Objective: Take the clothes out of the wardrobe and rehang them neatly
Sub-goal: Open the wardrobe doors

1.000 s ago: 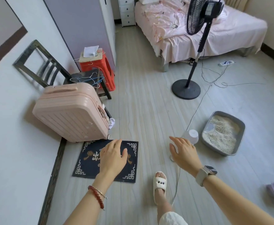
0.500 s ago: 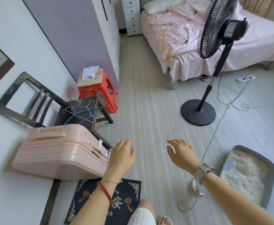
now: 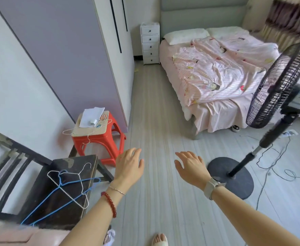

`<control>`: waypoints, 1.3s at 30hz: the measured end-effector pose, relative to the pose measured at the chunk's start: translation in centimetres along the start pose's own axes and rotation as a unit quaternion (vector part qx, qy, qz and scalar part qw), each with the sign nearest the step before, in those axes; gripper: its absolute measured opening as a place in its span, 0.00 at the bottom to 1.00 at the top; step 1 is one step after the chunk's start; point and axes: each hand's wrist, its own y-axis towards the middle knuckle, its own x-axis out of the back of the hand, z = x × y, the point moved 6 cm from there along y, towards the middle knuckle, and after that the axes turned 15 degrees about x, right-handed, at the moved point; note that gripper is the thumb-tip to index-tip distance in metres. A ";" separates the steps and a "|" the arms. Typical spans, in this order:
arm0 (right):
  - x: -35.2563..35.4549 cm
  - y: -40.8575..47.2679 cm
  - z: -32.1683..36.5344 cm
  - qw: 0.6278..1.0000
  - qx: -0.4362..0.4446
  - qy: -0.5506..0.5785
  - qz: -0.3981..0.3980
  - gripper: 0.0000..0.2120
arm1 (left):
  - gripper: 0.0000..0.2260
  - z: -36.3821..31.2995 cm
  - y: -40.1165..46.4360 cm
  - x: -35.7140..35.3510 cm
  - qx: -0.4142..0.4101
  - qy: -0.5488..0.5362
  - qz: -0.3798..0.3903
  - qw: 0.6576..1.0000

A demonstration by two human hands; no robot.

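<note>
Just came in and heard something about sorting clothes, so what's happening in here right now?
Nothing is being handled yet. The person faces into the bedroom with the left hand and right hand held out in front, open and empty. The wardrobe on the left has its doors closed, and no clothes are out. Bare wire hangers lie on the dark chair, and another lies on the red stool. A standing fan is on the right, before the bed.
</note>
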 end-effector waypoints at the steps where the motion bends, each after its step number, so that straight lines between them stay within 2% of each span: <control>1: 1.2 2.3 -0.5 1.000 0.000 -0.001 -0.005 0.21 | 0.17 -0.3 2.6 0.0 -0.004 0.003 -0.004 1.000; 9: 6.5 19.7 -8.7 0.999 -0.031 0.016 -0.017 0.20 | 0.14 -2.3 22.6 -4.9 -0.004 0.017 0.014 1.000; 14: 9.3 33.3 -15.5 0.998 -0.034 0.047 -0.015 0.07 | 0.14 -5.2 36.8 -8.0 0.007 0.026 0.009 1.000; 19: 15.2 46.9 -20.1 1.000 -0.002 0.026 -0.011 0.16 | 0.16 -7.7 51.2 -7.7 0.056 0.001 0.010 0.998; 24: 19.2 58.9 -23.2 1.000 0.023 -0.002 -0.015 0.18 | 0.16 -8.6 62.9 -7.6 0.072 0.012 -0.034 0.997; 33: 22.5 82.2 -28.3 0.998 0.052 -0.036 0.001 0.20 | 0.18 -6.5 85.7 -11.2 0.099 0.034 -0.021 0.994; 39: 26.4 98.9 -28.6 0.997 0.061 -0.025 0.033 0.21 | 0.17 -3.9 103.5 -9.5 0.095 0.031 -0.053 0.994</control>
